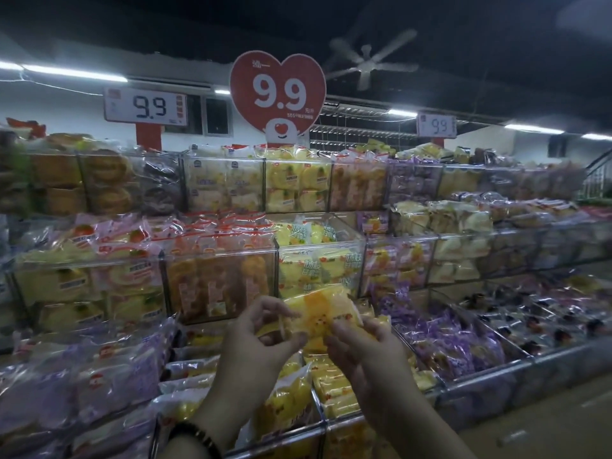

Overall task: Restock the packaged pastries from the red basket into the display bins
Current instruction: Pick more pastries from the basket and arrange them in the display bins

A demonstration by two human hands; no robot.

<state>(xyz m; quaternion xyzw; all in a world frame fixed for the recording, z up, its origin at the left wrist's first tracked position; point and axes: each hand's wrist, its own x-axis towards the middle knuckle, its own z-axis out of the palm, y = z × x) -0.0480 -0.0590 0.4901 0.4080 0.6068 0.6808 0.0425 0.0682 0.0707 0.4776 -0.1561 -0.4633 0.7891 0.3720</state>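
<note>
A yellow packaged pastry [319, 311] in clear wrap is held up in front of the display, both hands on it. My left hand [261, 339] pinches its left edge with thumb and fingers. My right hand [361, 346] pinches its right edge. The pastry hangs just below the middle-tier clear bin [318, 263] that holds similar yellow packs. Beneath my hands lies a bottom-tier bin [298, 395] with more yellow packs. The red basket is not in view.
Three tiers of clear display bins full of wrapped pastries stretch left and right: orange packs [218, 286], purple packs [447, 339] on the right, pale purple packs [82, 385] on the left. A red heart price sign [277, 94] stands above. Floor shows at lower right.
</note>
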